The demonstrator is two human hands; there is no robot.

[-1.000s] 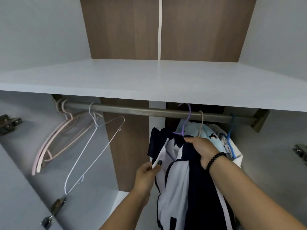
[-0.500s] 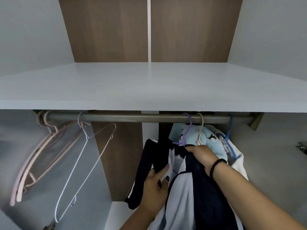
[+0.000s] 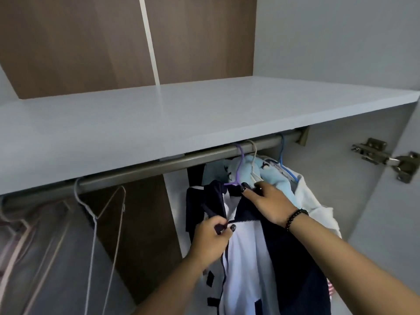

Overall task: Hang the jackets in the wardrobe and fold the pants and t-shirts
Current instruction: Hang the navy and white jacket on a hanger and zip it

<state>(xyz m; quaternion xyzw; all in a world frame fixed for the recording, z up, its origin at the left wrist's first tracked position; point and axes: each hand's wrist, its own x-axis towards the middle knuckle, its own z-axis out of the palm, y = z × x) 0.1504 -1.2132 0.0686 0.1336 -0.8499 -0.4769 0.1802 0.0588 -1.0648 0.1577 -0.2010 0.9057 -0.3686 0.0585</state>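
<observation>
Both hands hold the hung jacket [image 3: 247, 251]: left hand [image 3: 211, 237] pinches its front, right hand [image 3: 266, 201] apparently grips its collar.

- A pale grey shelf [image 3: 181, 123] spans the view, its front edge sloping up toward the right
- Brown wood-grain back panels [image 3: 79, 42] stand above the shelf at the far side, split by a thin white strip [image 3: 150, 42]
- A brown panel [image 3: 145, 223] also shows below the shelf, left of centre
- A pale grey side wall [image 3: 341, 37] rises on the right
- A metal door hinge [image 3: 386, 159] is fixed at the right edge, below shelf level
- A beaded black bracelet [image 3: 295, 215] sits right of centre, near
- A small patch of red-and-white striped fabric [image 3: 331, 289] peeks out low on the right; what it belongs to cannot be told
</observation>
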